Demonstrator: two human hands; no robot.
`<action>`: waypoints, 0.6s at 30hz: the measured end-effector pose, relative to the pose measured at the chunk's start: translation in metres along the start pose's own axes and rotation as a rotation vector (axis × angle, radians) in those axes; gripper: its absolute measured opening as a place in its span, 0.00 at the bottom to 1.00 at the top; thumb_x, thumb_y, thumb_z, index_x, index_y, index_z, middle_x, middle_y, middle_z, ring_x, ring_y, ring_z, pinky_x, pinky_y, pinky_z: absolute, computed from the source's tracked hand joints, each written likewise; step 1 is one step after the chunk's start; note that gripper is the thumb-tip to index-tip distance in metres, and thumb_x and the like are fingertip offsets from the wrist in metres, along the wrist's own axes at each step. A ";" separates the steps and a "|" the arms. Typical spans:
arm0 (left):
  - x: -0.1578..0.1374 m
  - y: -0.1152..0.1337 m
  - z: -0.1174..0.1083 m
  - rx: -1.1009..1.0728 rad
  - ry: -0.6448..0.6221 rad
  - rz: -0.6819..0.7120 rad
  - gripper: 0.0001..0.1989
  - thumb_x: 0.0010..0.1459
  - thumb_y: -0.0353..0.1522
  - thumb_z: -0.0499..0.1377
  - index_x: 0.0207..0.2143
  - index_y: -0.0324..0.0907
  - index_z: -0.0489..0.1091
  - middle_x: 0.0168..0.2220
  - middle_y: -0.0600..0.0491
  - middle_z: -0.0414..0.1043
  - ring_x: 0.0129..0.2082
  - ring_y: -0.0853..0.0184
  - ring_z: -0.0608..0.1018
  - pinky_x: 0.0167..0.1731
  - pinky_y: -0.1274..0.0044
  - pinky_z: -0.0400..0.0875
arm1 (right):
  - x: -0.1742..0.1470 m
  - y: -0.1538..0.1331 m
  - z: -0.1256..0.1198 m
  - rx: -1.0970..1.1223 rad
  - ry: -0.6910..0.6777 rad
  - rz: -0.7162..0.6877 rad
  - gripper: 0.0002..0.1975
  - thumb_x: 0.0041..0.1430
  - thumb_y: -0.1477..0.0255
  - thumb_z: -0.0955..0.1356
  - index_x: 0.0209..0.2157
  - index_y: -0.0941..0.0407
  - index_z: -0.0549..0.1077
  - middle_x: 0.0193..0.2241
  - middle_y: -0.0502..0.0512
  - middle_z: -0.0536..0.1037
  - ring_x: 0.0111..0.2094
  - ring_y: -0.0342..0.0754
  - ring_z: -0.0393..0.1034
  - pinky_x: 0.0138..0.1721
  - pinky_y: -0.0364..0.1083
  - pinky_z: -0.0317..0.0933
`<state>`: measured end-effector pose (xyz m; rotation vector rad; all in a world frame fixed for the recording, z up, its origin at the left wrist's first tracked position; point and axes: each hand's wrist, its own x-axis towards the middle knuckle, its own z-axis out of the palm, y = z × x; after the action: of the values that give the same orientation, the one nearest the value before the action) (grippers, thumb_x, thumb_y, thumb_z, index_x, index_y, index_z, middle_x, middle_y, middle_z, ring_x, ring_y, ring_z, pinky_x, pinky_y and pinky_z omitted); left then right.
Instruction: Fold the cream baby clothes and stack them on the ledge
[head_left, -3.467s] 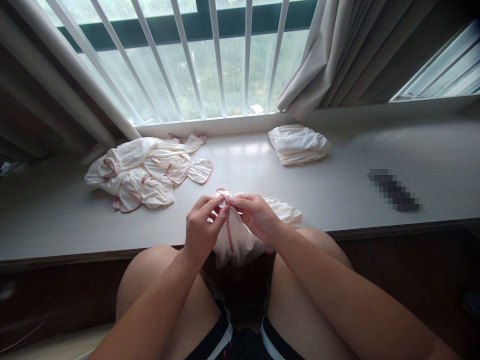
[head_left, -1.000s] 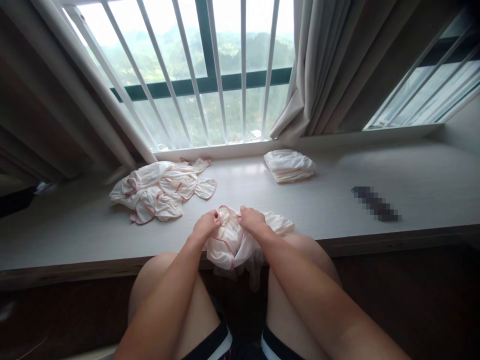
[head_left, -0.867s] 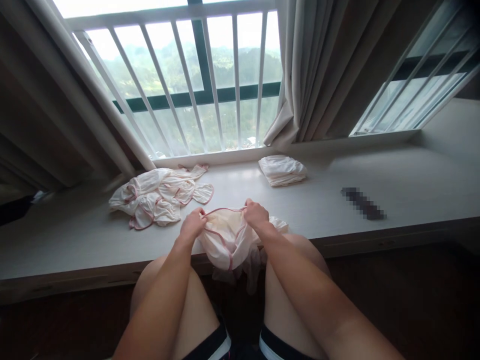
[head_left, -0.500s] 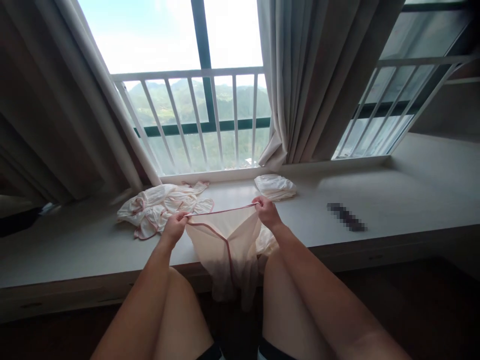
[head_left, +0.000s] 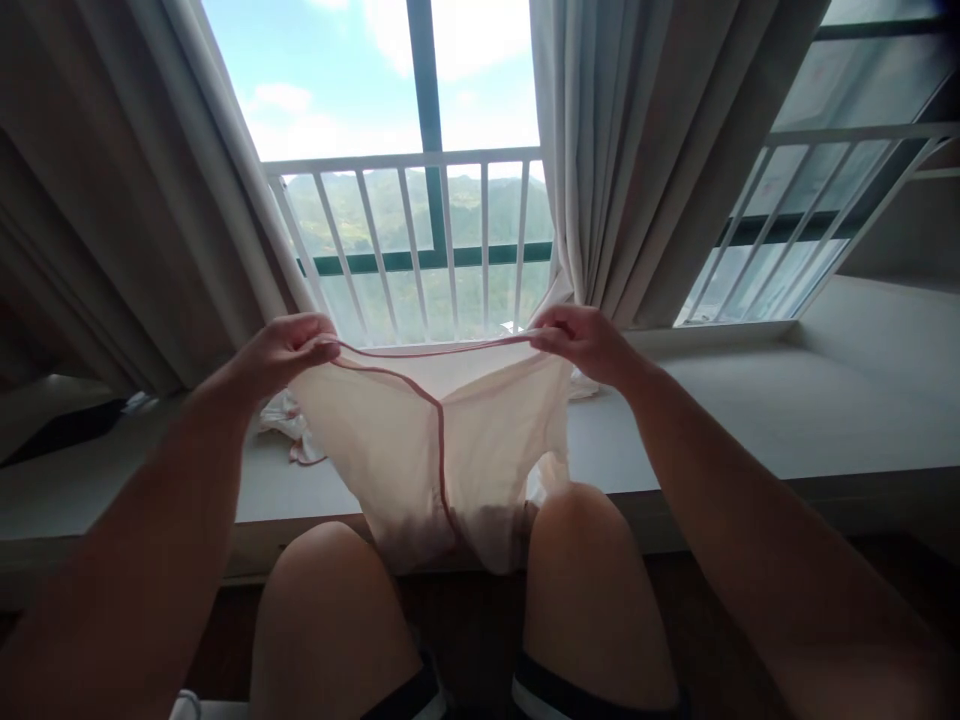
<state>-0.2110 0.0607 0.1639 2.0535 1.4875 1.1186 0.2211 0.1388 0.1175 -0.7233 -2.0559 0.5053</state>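
Between my hands hangs a thin cream wrap-front top with dusty-pink piping, its body stretched wide and facing me. My left hand pinches one upper corner of it, thumb pressed to fingers. The opposite upper corner is gripped by my right hand. The top's lower end droops between my knees, in front of the ledge's edge. Behind its left side peeks a crumpled cream garment with pink trim. A bit of white cloth shows below my right hand, mostly covered.
A white window ledge runs across in front of me. Beyond it stand a white railing and a window. Grey curtains hang on both sides. A dark flat object lies at the far left.
Both hands have risen and spread farther apart, closer to me, pulling the top up and wider. It now covers much of the cloth on the ledge. The view has tilted slightly.
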 end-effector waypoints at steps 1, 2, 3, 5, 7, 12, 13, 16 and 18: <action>-0.001 0.001 -0.005 0.012 -0.095 -0.035 0.23 0.46 0.45 0.70 0.32 0.34 0.71 0.24 0.59 0.67 0.26 0.75 0.68 0.26 0.86 0.60 | 0.001 0.001 0.002 0.000 0.075 -0.012 0.20 0.60 0.54 0.70 0.38 0.58 0.74 0.26 0.48 0.67 0.29 0.42 0.58 0.32 0.42 0.51; -0.003 -0.001 -0.007 0.026 -0.201 -0.104 0.23 0.43 0.41 0.72 0.33 0.33 0.72 0.26 0.58 0.70 0.29 0.73 0.71 0.28 0.85 0.63 | 0.000 0.006 0.006 -0.016 0.110 -0.005 0.19 0.62 0.54 0.69 0.36 0.58 0.74 0.26 0.49 0.68 0.29 0.43 0.58 0.32 0.42 0.52; -0.004 -0.007 -0.005 0.044 -0.305 -0.196 0.22 0.40 0.38 0.74 0.34 0.32 0.74 0.28 0.58 0.72 0.30 0.70 0.73 0.30 0.83 0.66 | -0.003 0.013 0.013 -0.041 0.107 0.020 0.20 0.63 0.54 0.68 0.34 0.58 0.73 0.26 0.49 0.68 0.29 0.43 0.58 0.32 0.43 0.52; -0.009 -0.023 0.002 0.068 -0.436 -0.378 0.19 0.39 0.34 0.74 0.33 0.33 0.76 0.29 0.57 0.75 0.31 0.66 0.76 0.29 0.81 0.69 | -0.012 0.032 0.028 -0.091 0.030 0.091 0.22 0.63 0.53 0.67 0.30 0.58 0.72 0.24 0.49 0.67 0.28 0.43 0.58 0.31 0.43 0.51; -0.014 -0.043 0.008 0.038 -0.447 -0.458 0.16 0.43 0.35 0.74 0.32 0.34 0.78 0.29 0.56 0.77 0.31 0.65 0.77 0.28 0.80 0.70 | -0.022 0.047 0.039 -0.096 -0.067 0.144 0.24 0.64 0.51 0.65 0.27 0.57 0.70 0.23 0.49 0.65 0.27 0.42 0.56 0.30 0.43 0.50; -0.024 -0.077 0.004 -0.113 -0.303 -0.413 0.26 0.48 0.49 0.70 0.35 0.32 0.79 0.29 0.52 0.78 0.31 0.66 0.75 0.28 0.80 0.69 | -0.032 0.046 0.035 -0.016 -0.322 0.150 0.24 0.47 0.51 0.77 0.29 0.57 0.73 0.24 0.46 0.66 0.27 0.41 0.56 0.28 0.41 0.48; -0.025 -0.080 0.002 -0.129 -0.269 -0.407 0.28 0.48 0.51 0.70 0.36 0.32 0.78 0.29 0.52 0.78 0.30 0.66 0.74 0.28 0.80 0.69 | -0.032 0.042 0.032 0.012 -0.360 0.142 0.24 0.44 0.53 0.79 0.31 0.57 0.74 0.25 0.46 0.68 0.28 0.42 0.58 0.29 0.41 0.50; -0.025 -0.083 0.005 -0.170 -0.205 -0.401 0.31 0.51 0.53 0.66 0.40 0.32 0.77 0.31 0.51 0.78 0.30 0.66 0.75 0.27 0.80 0.69 | -0.029 0.039 0.030 0.094 -0.370 0.126 0.23 0.47 0.56 0.78 0.39 0.57 0.77 0.31 0.49 0.73 0.33 0.45 0.64 0.34 0.41 0.55; -0.022 -0.081 0.015 -0.126 -0.073 -0.332 0.30 0.54 0.53 0.65 0.40 0.32 0.76 0.30 0.52 0.77 0.30 0.66 0.75 0.27 0.80 0.69 | -0.026 0.045 0.036 0.136 -0.276 0.142 0.21 0.53 0.56 0.75 0.39 0.58 0.77 0.32 0.51 0.75 0.34 0.46 0.66 0.36 0.42 0.57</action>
<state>-0.2531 0.0737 0.0905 1.6690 1.6038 0.9671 0.2159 0.1522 0.0563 -0.7555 -2.2064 0.8587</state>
